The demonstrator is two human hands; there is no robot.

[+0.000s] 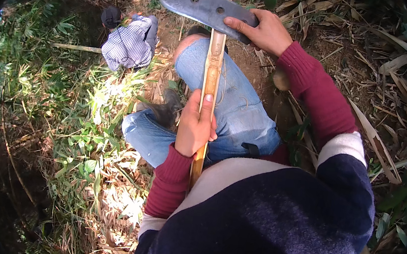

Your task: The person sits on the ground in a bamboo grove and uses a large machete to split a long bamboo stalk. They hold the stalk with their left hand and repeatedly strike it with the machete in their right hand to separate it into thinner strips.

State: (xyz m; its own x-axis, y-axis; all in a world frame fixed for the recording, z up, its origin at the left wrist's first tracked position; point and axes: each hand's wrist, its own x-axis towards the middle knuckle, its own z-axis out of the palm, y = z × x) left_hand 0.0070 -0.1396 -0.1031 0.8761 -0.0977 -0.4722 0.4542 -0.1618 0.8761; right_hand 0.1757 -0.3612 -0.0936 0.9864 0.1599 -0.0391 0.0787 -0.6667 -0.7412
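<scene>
A split bamboo strip [214,60], pale with its hollow inner face up, runs lengthwise from the top edge down past my waist. My left hand [193,128] is closed round its lower part, the thumb lying along the inner face. Higher up, my right hand [268,32] grips a broad grey machete [202,4] by its right end, thumb on top of the flat. The blade has several round holes and lies across the bamboo, pointing left. Its handle is hidden in my fist, and I cannot tell whether the edge bites into the bamboo.
My bent legs in blue jeans [241,103] are beneath the bamboo, with a dark boot [168,108] beside them. Another person [128,43] in a checked shirt and dark cap is at the upper left. Dry leaves and husks [396,63] cover the right side; green undergrowth [76,142] fills the left.
</scene>
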